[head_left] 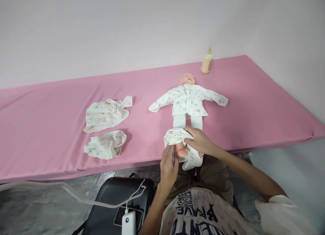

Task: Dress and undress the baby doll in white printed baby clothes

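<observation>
From my remote seat on the head view, at far left I see two crumpled white cloths (108, 114) (105, 145) lying one behind the other on the pink sheet (50, 126). Next comes my left hand (169, 164), half open: the fingers are extended together and slightly bent, their tips at the lower edge of a bunched patterned garment (175, 136), the thumb just beside the doll's bare foot (181, 150). I cannot tell whether those fingers grip the cloth. The left forearm rises steeply from the bottom edge, back of the hand towards me.

The garment is gathered around the doll's lower leg, near the sheet's front edge, with more cloth hanging by the other leg. The doll (187, 78) lies face up in a print jacket (188, 99), arms spread, head away from me. My right hand (200, 140) is nearly closed, pinching the garment's right side between thumb and fingers; its forearm slants in from the lower right. Farther right, well apart behind the doll, stands a pump bottle (207, 63).
</observation>
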Demonstrator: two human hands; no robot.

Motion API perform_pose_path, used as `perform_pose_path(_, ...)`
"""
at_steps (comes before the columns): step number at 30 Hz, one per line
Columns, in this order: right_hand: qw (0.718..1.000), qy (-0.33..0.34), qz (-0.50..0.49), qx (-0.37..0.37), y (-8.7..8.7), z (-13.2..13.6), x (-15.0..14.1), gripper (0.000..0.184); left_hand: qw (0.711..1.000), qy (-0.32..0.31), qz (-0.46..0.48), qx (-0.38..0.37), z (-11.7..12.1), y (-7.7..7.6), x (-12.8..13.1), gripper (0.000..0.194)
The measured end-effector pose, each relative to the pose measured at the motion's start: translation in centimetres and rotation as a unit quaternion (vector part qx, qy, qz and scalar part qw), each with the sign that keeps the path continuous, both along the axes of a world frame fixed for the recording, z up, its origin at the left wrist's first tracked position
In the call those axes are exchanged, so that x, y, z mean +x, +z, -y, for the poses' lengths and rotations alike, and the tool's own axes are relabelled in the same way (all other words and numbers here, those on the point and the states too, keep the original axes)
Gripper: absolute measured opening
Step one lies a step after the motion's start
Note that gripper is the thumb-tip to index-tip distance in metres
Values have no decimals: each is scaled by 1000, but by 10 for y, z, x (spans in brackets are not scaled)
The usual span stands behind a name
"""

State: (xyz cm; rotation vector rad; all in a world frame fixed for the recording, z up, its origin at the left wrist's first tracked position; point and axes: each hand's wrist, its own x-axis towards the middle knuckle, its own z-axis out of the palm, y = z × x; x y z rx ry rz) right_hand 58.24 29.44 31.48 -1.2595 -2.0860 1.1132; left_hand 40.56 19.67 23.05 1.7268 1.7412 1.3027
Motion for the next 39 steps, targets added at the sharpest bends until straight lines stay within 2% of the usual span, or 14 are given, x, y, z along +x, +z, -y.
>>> perform_pose_path(2, 1000, -5, 10, 18, -2, -3, -1, 18, 997, -3, -68, 41, -12, -6, -5, 34)
perform_pose_path(5, 998, -2, 49, 47, -5, -5, -4, 23, 986, 3, -149, 68, -29, -5, -11, 28)
perform_pose_path(8, 996, 1, 80, 49, -7, 2, -5, 33, 973, -8, -223, 65, -39, 1, -14, 19)
perform_pose_path(12, 997, -7, 58, 49, -10, 25, 8, 43, 959, -7, -278, 50, -40, 6, -17, 18)
perform_pose_path(14, 998, 24, 45, 27, -10, 35, 20, 51, 956, -14, -292, 33, -38, 10, -19, 19)
perform_pose_path(17, 993, 109, 33, -11, -8, 37, 40, 60, 945, -42, -324, -9, -37, 22, -21, 19)
perform_pose_path(21, 988, 149, 13, -48, 8, 25, 60, 58, 927, -57, -370, -31, -36, 35, -22, 17)
perform_pose_path(24, 986, 147, -12, -75, 27, 13, 67, 48, 922, -55, -383, -15, -34, 36, -21, 17)
perform_pose_path(27, 988, 127, -51, -66, 44, 0, 65, 41, 923, -62, -380, -16, -32, 33, -23, 16)
perform_pose_path(31, 992, 109, -59, 14, 67, -16, 44, 37, 934, -52, -352, -23, -32, 26, -29, 26)
perform_pose_path(35, 986, 142, -32, 80, 94, -26, 12, 40, 939, -34, -343, -16, -38, 14, -27, 29)
perform_pose_path(37, 981, 169, -8, 90, 99, -30, -2, 43, 937, -9, -348, -16, -41, 9, -22, 28)
perform_pose_path(39, 978, 187, 8, 91, 96, -32, -9, 44, 937, 26, -347, -11, -41, 5, -17, 29)
